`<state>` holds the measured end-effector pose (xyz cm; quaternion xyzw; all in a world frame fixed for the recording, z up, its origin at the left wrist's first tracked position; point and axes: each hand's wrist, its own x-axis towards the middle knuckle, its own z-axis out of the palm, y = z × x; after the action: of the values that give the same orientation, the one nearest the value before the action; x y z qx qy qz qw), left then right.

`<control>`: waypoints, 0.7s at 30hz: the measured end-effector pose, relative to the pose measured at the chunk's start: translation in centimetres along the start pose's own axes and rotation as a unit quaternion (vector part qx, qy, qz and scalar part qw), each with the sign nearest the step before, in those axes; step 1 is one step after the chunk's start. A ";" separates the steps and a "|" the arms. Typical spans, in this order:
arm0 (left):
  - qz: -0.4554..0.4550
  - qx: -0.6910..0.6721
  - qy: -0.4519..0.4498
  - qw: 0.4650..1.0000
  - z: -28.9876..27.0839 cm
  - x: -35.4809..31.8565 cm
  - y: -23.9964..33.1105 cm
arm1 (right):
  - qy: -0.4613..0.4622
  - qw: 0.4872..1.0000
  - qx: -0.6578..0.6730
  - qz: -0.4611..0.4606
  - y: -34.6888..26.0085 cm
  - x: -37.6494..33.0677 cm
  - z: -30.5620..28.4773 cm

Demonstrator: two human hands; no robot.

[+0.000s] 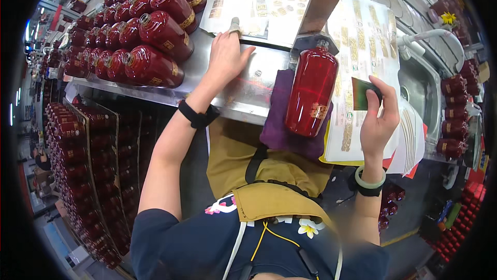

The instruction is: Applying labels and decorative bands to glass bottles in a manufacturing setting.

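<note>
My left hand (227, 56) reaches to the near edge of a white sheet with small gold and brown decals (228, 8). Its index finger, wearing a pale finger cover, touches the edge, and the thumb stands apart. My right hand (380, 117) pinches a flat, dark green square piece (359, 93), perhaps a scraper, above long sheets of gold decals (348, 47). Between the hands, a glossy dark red bottle (312, 91) with a gold emblem lies on a folded purple cloth (274, 109), its neck away from me.
Rows of red bottles (155, 65) crowd the steel table (235, 96) at left. An upright post (326, 0) rises beyond the lying bottle. At right are a sink (422, 88), a faucet (435, 34) and more red bottles (455, 109). Stacked bottles (77, 161) fill racks at lower left.
</note>
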<state>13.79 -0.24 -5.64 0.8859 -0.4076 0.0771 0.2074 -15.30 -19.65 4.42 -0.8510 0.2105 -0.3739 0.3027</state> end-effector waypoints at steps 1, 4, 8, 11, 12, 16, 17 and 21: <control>0.001 0.000 -0.001 1.000 -0.1 0.7 -0.6 | 0.001 1.000 0.000 0.001 0.1 -0.2 -0.1; 0.015 -0.007 0.004 1.000 -0.1 1.6 -1.3 | -0.034 0.999 0.007 0.023 0.8 -1.3 -0.4; 0.036 -0.050 0.041 0.997 -1.7 2.6 -1.3 | -0.102 0.993 0.044 0.029 -0.5 -3.3 -0.2; 0.080 -0.099 0.132 0.983 -3.4 2.2 1.2 | -0.169 0.973 -0.057 -0.148 -1.9 -5.2 2.2; 0.090 -0.141 0.138 0.976 -3.8 1.9 2.7 | -0.164 0.963 -0.103 -0.189 -1.5 -6.0 3.0; 0.156 -0.262 0.134 0.943 -5.8 0.4 8.0 | -0.103 0.960 -0.119 -0.231 -0.7 -7.3 4.7; 0.182 -0.301 0.128 0.927 -5.9 0.0 9.0 | -0.103 0.961 -0.122 -0.227 -0.3 -7.7 4.8; 0.356 -0.330 0.065 0.872 -6.6 -0.4 12.0 | -0.028 0.984 -0.067 -0.163 0.5 -9.3 4.7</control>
<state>4.73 -4.12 3.87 0.5540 -0.6825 0.0646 0.4723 -17.66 -12.83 -3.17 -0.9023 0.0849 -0.3798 0.1853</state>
